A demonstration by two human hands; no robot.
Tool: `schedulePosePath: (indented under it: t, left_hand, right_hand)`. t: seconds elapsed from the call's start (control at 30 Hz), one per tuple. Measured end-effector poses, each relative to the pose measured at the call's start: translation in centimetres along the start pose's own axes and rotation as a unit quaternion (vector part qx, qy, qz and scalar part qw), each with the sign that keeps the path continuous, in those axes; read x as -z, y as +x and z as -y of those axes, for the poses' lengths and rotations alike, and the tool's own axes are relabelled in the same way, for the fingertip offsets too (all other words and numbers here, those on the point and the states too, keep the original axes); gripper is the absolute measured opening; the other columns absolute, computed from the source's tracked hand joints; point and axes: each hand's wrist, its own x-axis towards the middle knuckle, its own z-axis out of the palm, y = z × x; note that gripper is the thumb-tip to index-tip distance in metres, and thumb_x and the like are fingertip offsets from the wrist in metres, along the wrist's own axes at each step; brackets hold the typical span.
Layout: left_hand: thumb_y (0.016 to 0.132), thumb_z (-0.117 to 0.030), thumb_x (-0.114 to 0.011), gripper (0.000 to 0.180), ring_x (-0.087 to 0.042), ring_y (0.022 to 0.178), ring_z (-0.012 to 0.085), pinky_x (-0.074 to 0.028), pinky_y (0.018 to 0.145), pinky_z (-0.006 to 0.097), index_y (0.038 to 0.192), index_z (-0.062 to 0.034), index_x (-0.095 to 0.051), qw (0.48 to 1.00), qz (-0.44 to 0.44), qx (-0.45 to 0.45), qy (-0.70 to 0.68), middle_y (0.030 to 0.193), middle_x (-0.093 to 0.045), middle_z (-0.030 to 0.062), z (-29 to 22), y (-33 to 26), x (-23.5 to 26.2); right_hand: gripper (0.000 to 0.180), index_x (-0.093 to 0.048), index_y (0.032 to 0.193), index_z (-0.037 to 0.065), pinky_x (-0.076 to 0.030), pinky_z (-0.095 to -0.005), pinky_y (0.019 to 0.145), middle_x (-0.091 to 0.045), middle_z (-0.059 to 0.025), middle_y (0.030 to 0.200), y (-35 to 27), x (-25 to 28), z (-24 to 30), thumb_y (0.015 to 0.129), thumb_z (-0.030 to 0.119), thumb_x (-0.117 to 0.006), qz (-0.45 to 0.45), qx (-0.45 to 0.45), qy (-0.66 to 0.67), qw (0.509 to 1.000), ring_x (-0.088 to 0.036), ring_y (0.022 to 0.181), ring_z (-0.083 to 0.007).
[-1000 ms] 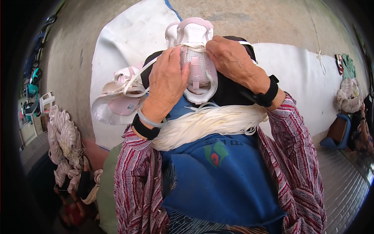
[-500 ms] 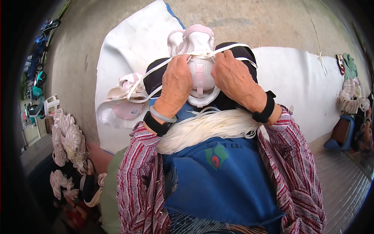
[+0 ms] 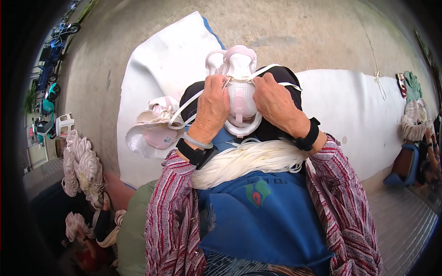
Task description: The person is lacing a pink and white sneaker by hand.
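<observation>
A white and pink shoe point(image 3: 242, 102) with mesh panels lies across my dark-trousered knees, its tongue pointing away from me. My left hand point(image 3: 212, 106) is closed in a pinch on a white shoelace point(image 3: 192, 100) at the shoe's left eyelet edge. At the right edge my right hand point(image 3: 275, 97) also pinches the lace, its fingertips curled out of sight. Between the two hands the lace crosses below the tongue. Loose lengths trail over both knees. Across my lap, on a blue apron point(image 3: 267, 216), lies a thick bundle of off-white laces point(image 3: 251, 158).
Left of my knee, another pink and white shoe piece point(image 3: 154, 133) rests on a white sheet point(image 3: 152, 60). Bundled laces point(image 3: 85, 161) hang at far left, near a white stool point(image 3: 64, 123). At far right are a blue chair point(image 3: 403, 165) and more bundles point(image 3: 414, 120). Other people show at both edges.
The whole view has shifted, so shoe and hands sit lower in the picture. The trailing lace on the left has drawn in closer to my left hand. Both hands keep their pinch.
</observation>
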Motion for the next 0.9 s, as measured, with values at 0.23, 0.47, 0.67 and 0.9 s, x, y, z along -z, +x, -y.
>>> schedulePosePath:
  t: [0.23,0.47,0.67,0.9]
  left_hand:
    - [0.085,0.003,-0.050,0.022,-0.060,0.087,0.0413,-0.050,0.070,0.045,0.106,-0.0001,-0.053,0.998,0.024,-0.022,0.054,0.098,-0.055,0.0211,0.4,2.3,0.7]
    - [0.082,-0.004,-0.051,0.018,-0.065,0.074,0.0314,-0.054,0.058,0.039,0.100,-0.0028,-0.054,0.976,0.096,-0.078,0.178,0.095,-0.056,0.0190,1.1,0.8,0.0]
    - [0.081,-0.012,-0.056,0.009,-0.059,0.083,0.0254,-0.048,0.075,0.036,0.086,-0.0050,-0.058,0.947,-0.004,-0.210,0.244,0.087,-0.055,0.0117,-0.9,1.4,1.5]
    - [0.080,-0.008,-0.057,0.009,-0.057,0.084,0.0310,-0.048,0.076,0.038,0.087,-0.0023,-0.055,0.972,-0.050,-0.199,0.117,0.086,-0.054,0.0155,-1.1,2.5,0.8]
  right_hand:
    - [0.016,-0.055,0.088,-0.002,-0.055,-0.0414,0.057,-0.055,-0.0188,0.090,1.7,0.7,0.2,0.080,0.010,-0.061,0.026,-0.026,-0.039,0.999,-0.065,0.068,-0.0337]
    - [0.025,-0.048,0.104,0.004,-0.050,-0.0522,0.057,-0.055,-0.0184,0.094,0.6,-0.1,-0.1,0.081,0.007,-0.057,0.006,0.005,0.069,0.998,-0.061,0.070,-0.0417]
    - [0.016,-0.053,0.097,0.005,-0.050,-0.0493,0.057,-0.060,-0.0172,0.083,-0.1,2.0,2.1,0.083,0.011,-0.057,0.059,0.037,-0.034,0.997,-0.064,0.064,-0.0378]
    - [0.013,-0.056,0.095,0.006,-0.050,-0.0463,0.057,-0.062,-0.0145,0.081,1.5,2.6,2.9,0.085,0.014,-0.056,0.085,0.023,-0.081,0.993,-0.065,0.064,-0.0337]
